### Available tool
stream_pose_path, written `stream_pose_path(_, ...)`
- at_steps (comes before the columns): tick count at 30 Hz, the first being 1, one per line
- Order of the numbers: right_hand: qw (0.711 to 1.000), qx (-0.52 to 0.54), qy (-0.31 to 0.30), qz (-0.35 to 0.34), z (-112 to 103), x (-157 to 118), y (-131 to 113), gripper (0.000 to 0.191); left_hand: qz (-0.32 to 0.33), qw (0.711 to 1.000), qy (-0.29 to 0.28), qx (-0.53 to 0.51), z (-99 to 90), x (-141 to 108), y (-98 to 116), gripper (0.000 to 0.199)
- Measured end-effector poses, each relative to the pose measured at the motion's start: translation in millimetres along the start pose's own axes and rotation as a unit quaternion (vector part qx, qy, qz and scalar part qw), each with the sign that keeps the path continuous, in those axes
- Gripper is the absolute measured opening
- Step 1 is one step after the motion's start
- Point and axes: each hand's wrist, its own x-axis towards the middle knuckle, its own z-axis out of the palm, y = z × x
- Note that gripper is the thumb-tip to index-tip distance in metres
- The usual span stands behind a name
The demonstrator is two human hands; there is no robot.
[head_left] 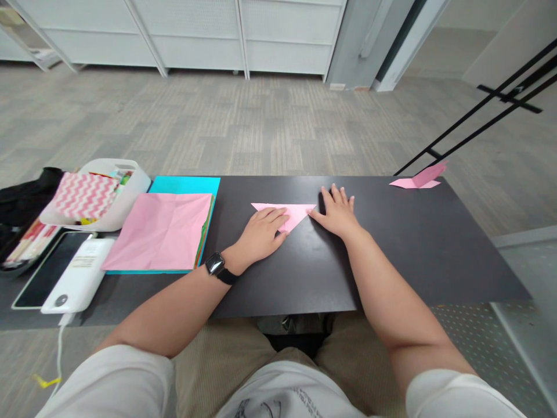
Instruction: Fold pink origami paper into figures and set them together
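Paper (299,215), pink and folded into a triangle, lies flat on the dark tabletop (331,278) in front of you, its long straight edge on the far side and a corner directed toward you. Your left hand (260,233) rests palm down over the left and middle portions, the fingers extended across the surface and the thumb near the lower corner; the hand presses from above, not clenched. Your right hand (338,213) lies with fingers spread on the tabletop just beyond the right corner, the thumb tip at the paper's edge; it is relaxed and grasps nothing. On your left wrist, note the black smartwatch (214,265).

To your left, a creased pink sheet (161,232) tops a stack, with a larger cyan sheet (187,184) beneath. Farther left stands a white basket (138,197) bearing a pink-and-white zigzag-patterned item (87,194). Nearer you, a white power bank (78,281), joined to a white cable (60,351), partly overlaps a black-screened device (46,273). At the far right edge, a folded pink paper figure (429,175) sits with one flap raised.
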Motion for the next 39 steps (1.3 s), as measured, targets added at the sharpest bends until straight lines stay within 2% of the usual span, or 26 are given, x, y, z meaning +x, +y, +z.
stream_pose_path(2,1.000,0.002,0.010,0.016,1.2,4.5,6.6,0.102,-0.001,1.000,-0.003,0.001,0.0,-0.1,-0.1,0.046)
stream_pose_path(7,0.997,0.014,0.027,0.070,5.8,12.6,11.2,0.092,-0.001,1.000,-0.003,0.000,-0.8,0.3,0.8,0.045)
stream_pose_path(13,0.994,0.039,0.059,0.079,5.9,16.1,14.4,0.074,0.001,1.000,0.001,-0.001,-0.8,0.3,0.8,0.046)
stream_pose_path(15,0.995,0.047,0.064,0.064,3.4,13.1,11.6,0.077,0.003,1.000,0.004,0.002,-0.3,-0.1,1.5,0.047)
stream_pose_path(20,0.998,0.025,0.032,-0.048,0.1,-0.4,-5.9,0.090,0.013,1.000,0.004,0.024,0.3,-1.4,6.9,0.048)
stream_pose_path(24,0.999,0.014,-0.008,-0.047,2.2,-4.1,-13.1,0.089,0.034,0.998,0.007,0.044,-1.9,-0.7,11.1,0.047)
stream_pose_path(28,0.998,0.021,-0.012,-0.050,2.8,-2.4,-12.5,0.089,0.075,0.996,-0.008,0.053,-2.7,2.4,11.0,0.051)
stream_pose_path(33,0.999,0.025,-0.011,-0.046,1.6,-2.3,-13.8,0.088,0.064,0.996,-0.037,0.048,-2.1,4.5,9.4,0.049)
stream_pose_path(39,0.998,0.028,-0.017,-0.045,2.5,-1.6,-12.5,0.086,0.067,0.996,-0.036,0.034,-12.1,3.4,13.6,0.037)
